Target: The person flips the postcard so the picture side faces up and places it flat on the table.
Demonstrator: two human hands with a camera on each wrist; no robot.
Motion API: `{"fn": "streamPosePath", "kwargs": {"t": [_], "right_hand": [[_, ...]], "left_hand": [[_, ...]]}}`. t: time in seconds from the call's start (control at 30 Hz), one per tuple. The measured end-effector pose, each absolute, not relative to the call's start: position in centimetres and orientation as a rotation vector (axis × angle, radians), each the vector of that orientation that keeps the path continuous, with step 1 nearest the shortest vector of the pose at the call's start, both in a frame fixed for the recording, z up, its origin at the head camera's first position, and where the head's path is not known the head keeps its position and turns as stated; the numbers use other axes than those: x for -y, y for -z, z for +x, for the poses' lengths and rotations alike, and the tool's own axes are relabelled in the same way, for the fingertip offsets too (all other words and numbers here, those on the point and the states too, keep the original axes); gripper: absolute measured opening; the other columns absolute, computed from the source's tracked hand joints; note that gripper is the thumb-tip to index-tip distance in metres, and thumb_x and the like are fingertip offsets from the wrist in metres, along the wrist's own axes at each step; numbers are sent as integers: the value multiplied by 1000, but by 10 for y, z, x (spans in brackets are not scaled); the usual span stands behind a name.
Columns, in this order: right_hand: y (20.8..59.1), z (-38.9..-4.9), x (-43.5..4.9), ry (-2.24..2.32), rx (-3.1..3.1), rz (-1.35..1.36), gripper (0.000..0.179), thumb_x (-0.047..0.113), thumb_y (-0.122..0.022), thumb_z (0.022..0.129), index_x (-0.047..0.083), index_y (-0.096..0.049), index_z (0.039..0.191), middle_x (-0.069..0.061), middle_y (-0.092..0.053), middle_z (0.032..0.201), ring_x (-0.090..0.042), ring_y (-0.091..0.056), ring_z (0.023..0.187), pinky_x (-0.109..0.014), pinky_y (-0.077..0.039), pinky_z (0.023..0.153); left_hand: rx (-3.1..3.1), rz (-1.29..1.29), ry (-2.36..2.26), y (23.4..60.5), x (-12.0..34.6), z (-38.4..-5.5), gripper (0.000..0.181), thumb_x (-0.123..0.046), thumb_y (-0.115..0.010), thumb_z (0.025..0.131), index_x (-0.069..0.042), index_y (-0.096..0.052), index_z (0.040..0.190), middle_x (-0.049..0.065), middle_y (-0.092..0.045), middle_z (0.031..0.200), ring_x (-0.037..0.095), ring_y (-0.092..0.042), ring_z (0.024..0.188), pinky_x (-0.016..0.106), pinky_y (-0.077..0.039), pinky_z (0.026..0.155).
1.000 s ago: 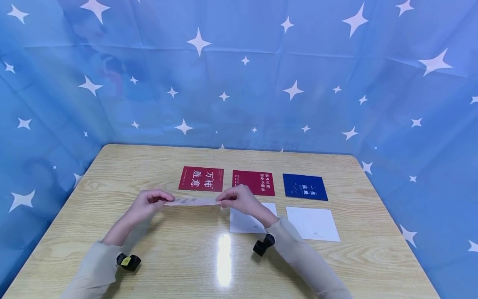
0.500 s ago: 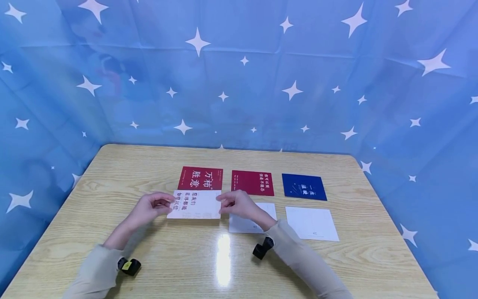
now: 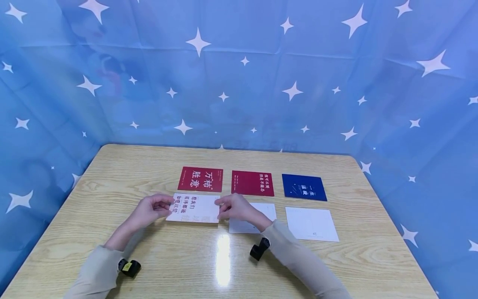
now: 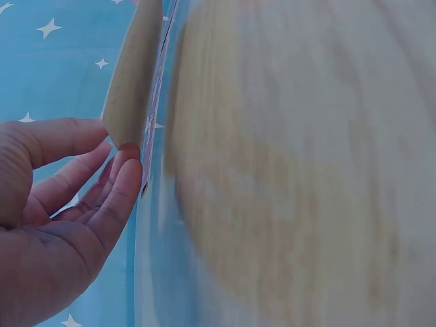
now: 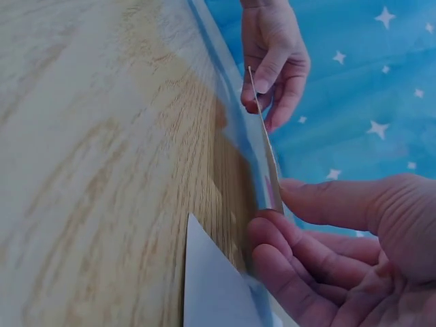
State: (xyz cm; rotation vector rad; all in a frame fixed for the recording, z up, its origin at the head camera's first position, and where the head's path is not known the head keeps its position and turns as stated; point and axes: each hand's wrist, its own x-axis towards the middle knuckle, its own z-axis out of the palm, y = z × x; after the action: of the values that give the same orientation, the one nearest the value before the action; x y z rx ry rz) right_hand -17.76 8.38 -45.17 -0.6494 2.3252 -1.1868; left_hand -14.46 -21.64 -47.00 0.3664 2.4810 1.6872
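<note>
A white card [image 3: 201,207] printed with dark characters is held between both hands in the head view, tilted a little above the table. My left hand [image 3: 151,211] pinches its left edge between thumb and fingers. At the opposite edge, my right hand [image 3: 237,207] grips it the same way. The left wrist view gives a close look at the left hand [image 4: 68,204] on the card's edge [image 4: 131,88]. Seen nearly edge-on in the right wrist view, the card [image 5: 268,157] spans from the right hand [image 5: 354,245] to the left.
Behind the held card lie a red card [image 3: 200,179], a second red card [image 3: 246,185] and a blue card [image 3: 304,187] in a row. Two white cards lie in front, one [image 3: 239,226] partly under the right forearm, the other [image 3: 313,224] farther right. A starry blue curtain [image 3: 239,74] borders the wooden table [image 3: 168,261].
The held card has turned from nearly edge-on to showing its printed face, then come slightly lower and nearer, uncovering the left red card. Both hands keep hold of it.
</note>
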Motion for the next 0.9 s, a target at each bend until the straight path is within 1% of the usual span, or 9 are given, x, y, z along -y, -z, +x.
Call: {"fn": "streamPosePath", "kwargs": {"t": [0.27,0.47,0.57,0.73,0.9], "right_hand": [[454,-180,-82,1167,-2310,-616,42,7,-76,78,-4,-63,116,-5,-69,74,-6,-56,61,-18,-40,55],[452,-181,-79,1133,-2308,-557,40,9,-75,78,-2,-64,115,-1,-67,70,-8,-52,57,-20,-38,52],[451,-182,-78,1125,-2299,-555,39,9,-75,79,-3,-65,114,-2,-66,67,-11,-54,54,-20,-42,51],[450,-181,-76,1124,-2267,-554,39,6,-73,80,-6,-63,115,-5,-67,68,-16,-62,57,-25,-50,53],[447,-180,-78,1124,-2242,-555,38,6,-71,82,-7,-62,116,-9,-68,71,-19,-66,60,-27,-53,56]], "left_hand": [[-2522,368,-1589,471,216,-147,33,9,-68,74,13,-61,107,23,-62,101,17,-59,81,22,-51,71],[-2543,355,-1522,469,214,-147,33,5,-69,76,12,-62,107,23,-64,102,17,-60,80,21,-50,70],[-2591,378,-1458,467,214,-148,29,3,-69,77,11,-64,105,23,-64,101,18,-60,79,21,-50,68],[-2669,382,-1362,466,214,-151,22,0,-69,79,8,-67,100,20,-66,98,18,-58,77,22,-48,65],[-2679,379,-1338,466,213,-151,22,-1,-69,79,7,-67,99,18,-66,96,18,-57,76,22,-47,65]]}}
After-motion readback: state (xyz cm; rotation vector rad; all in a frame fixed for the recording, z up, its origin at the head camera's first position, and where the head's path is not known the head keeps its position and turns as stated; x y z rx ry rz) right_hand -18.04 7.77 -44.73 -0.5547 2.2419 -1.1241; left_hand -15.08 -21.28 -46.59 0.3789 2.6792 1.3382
